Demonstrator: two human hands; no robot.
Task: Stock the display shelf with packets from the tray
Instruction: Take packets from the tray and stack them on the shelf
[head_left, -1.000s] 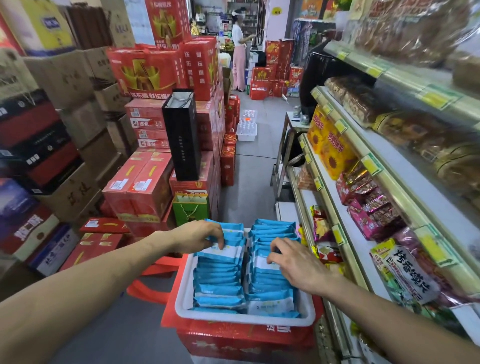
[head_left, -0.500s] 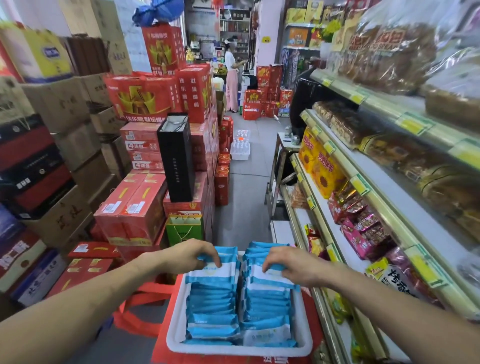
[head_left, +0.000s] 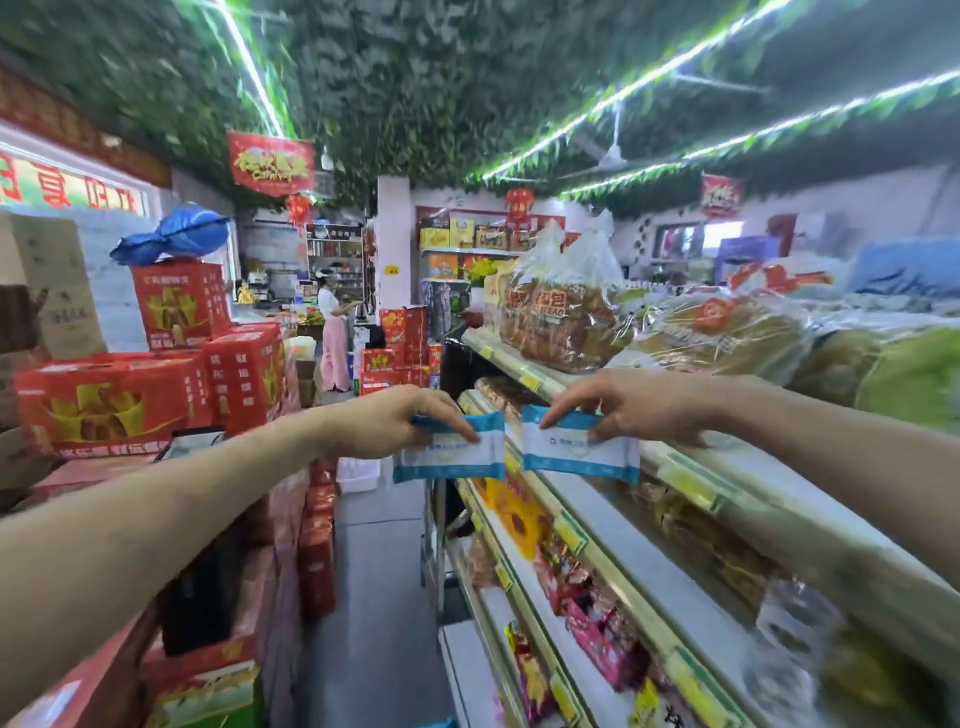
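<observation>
Both packets are off the tray, which is out of view, and hang in the air on the aisle side of the shelf (head_left: 680, 475). The left hand (head_left: 389, 421) has its grip pinching the top edge of the left packet (head_left: 452, 457) between thumb and fingers, a little out from the shelf's rail. The right hand (head_left: 639, 402) pinches the right packet (head_left: 582, 454) the same way, right in front of the rail and 1 tier under the bread (head_left: 561, 327). The 2 packets hang side by side; blur hides whether their edges touch. The step in hand looks like the carry-in, and the target slot on the shelf cannot be made out. The right packet is nearer the shelf, so it should probably go in first, with the left held back from the rail until there is room. Keeping each pinch high lets the bottom edge land on the board first. These soft packets will likely flop, so lean each against the goods behind the rail, printed face toward the aisle, and loosen the grip only once the packet rests on the shelf. Lift clear of the rail's price tags on the way in.
</observation>
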